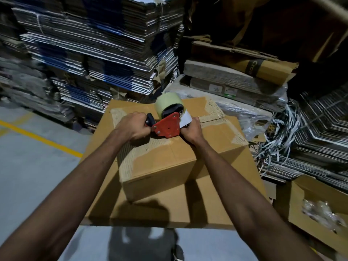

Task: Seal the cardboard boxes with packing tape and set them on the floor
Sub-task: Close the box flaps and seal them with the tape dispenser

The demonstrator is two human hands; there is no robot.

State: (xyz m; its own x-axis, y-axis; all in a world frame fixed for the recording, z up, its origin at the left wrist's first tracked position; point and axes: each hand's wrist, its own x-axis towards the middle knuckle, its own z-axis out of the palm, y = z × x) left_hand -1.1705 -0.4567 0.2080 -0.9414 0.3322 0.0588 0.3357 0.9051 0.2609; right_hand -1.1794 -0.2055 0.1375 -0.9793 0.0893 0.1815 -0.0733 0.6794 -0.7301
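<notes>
So the person is leaning over a brown cardboard box (169, 157) with torn, papery patches where old tape came off, and it's sitting on top of a bigger flat brown cardboard carton (216, 200), toward that carton's far edge. The red metal tape dispenser with a black handle (166, 127) is resting on the box top, close to its far side, right by the seam where the flaps are meeting. A pale greenish roll of packing tape (168, 103) is riding on the dispenser's far end.

The left hand (134, 128) is wrapping its curled fingers tight around the black handle, so the dispenser is sticking out to the right of that fist. The right hand (192, 131) is gripping the other end of the dispenser, fingers curled in at the front where a whitish flap is poking up; can't really tell what exactly the fingertips are pinching there. Both forearms are reaching in from the near edge.

Around it all: tall stacks of flattened cardboard sheets (94, 44) behind, a tangle of white strapping (278, 140) on the right, an open cardboard box holding clear plastic (320, 208) at the near right, and a grey floor with a yellow line (37, 136) on the left.
</notes>
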